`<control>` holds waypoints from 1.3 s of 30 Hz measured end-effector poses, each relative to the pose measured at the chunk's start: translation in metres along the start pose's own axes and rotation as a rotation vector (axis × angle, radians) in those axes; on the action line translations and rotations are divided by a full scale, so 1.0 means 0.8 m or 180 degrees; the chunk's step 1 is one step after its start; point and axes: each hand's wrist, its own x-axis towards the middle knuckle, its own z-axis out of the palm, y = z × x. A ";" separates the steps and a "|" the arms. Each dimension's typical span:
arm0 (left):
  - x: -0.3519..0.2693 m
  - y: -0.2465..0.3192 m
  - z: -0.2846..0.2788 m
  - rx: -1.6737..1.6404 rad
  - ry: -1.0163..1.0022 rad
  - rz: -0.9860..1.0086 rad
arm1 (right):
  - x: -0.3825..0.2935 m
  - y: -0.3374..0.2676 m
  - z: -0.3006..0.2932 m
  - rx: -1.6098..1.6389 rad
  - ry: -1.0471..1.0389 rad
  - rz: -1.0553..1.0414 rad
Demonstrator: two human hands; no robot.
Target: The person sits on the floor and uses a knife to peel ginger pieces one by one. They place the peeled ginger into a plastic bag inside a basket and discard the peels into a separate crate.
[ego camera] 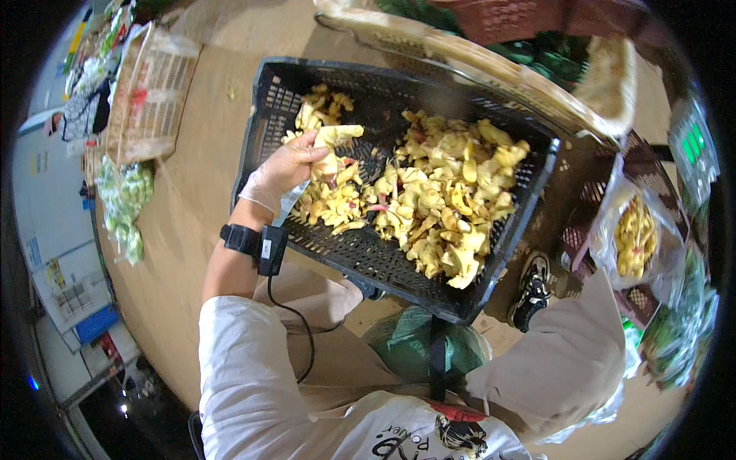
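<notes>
My left hand (289,167), in a thin clear glove, grips a piece of pale yellow ginger root (336,135) over the left part of a black plastic crate (333,247). A flat bluish-white thing (292,202) shows under my wrist; I cannot tell what it is. Below the hand lies a smaller heap of ginger (333,201), with more pieces towards the far left corner. The larger ginger heap (448,195), some pieces pink-tipped, fills the crate's right side. A strip of bare crate floor runs between the heaps. My right hand is out of view.
A clear bag of ginger (635,236) rests on a brown crate at right, near a scale with a green display (693,144). A long pale basket (489,54) stands beyond the black crate. Below is a green bag (425,345). Bagged green produce (126,195) and a basket (155,92) stand left.
</notes>
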 end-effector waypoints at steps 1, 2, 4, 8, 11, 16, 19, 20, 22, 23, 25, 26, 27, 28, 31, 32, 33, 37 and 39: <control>-0.004 0.001 0.018 -0.0020 0.0236 -0.0047 | 0.002 0.028 0.006 0.0113 0.0004 0.0006; -0.008 -0.003 0.037 -0.0239 0.0398 -0.0021 | 0.004 0.056 0.010 0.0239 0.0036 0.0004; -0.015 -0.006 0.069 -0.0981 -0.0529 -0.0109 | 0.011 0.099 0.007 0.0507 0.0175 -0.0045; -0.034 -0.062 0.137 -0.1730 -0.0929 0.0252 | 0.016 0.072 -0.073 0.1149 0.0862 -0.0894; -0.044 -0.109 0.184 -0.0651 0.0404 0.0225 | -0.020 -0.058 -0.161 0.1768 0.1168 -0.1939; -0.021 -0.200 0.273 0.0201 0.0667 -0.0121 | -0.142 -0.280 -0.147 0.3000 -0.0400 -0.3278; 0.002 -0.202 0.240 0.1046 0.0007 -0.0181 | -0.194 -0.346 -0.059 0.2472 -0.1306 -0.3897; 0.014 -0.191 0.211 0.1242 0.0371 -0.0211 | -0.205 -0.358 -0.031 0.2546 -0.1695 -0.3597; 0.033 -0.172 0.136 0.2590 0.1489 0.0028 | -0.209 -0.381 0.021 0.2211 -0.2078 -0.2985; 0.041 -0.159 0.087 0.4072 0.1882 0.0239 | -0.207 -0.390 0.044 0.1850 -0.2106 -0.2655; 0.053 -0.158 0.007 0.4163 0.2424 -0.0738 | -0.201 -0.402 0.071 0.1330 -0.2147 -0.2166; 0.059 -0.165 -0.023 0.4492 0.2337 -0.1076 | -0.197 -0.407 0.077 0.0964 -0.1979 -0.2030; 0.063 -0.173 -0.048 0.4813 0.2330 -0.1372 | -0.193 -0.411 0.081 0.0527 -0.1723 -0.1752; 0.067 -0.178 -0.067 0.5000 0.1998 -0.1482 | -0.189 -0.415 0.083 0.0425 -0.1736 -0.1588; 0.065 -0.178 -0.078 0.4441 0.1647 -0.1432 | -0.180 -0.425 0.093 0.0691 -0.2057 -0.1743; 0.060 -0.172 -0.070 0.3628 0.1545 -0.1266 | -0.178 -0.428 0.097 0.0649 -0.2128 -0.1621; 0.058 -0.160 -0.057 0.2888 0.1511 -0.1019 | -0.178 -0.431 0.103 0.0497 -0.2133 -0.1515; 0.022 -0.128 0.027 -0.0685 -0.0376 0.0321 | -0.187 -0.435 0.123 0.0110 -0.2283 -0.1344; 0.023 -0.124 0.072 -0.0990 -0.0929 0.0726 | -0.193 -0.432 0.130 -0.0201 -0.2174 -0.1332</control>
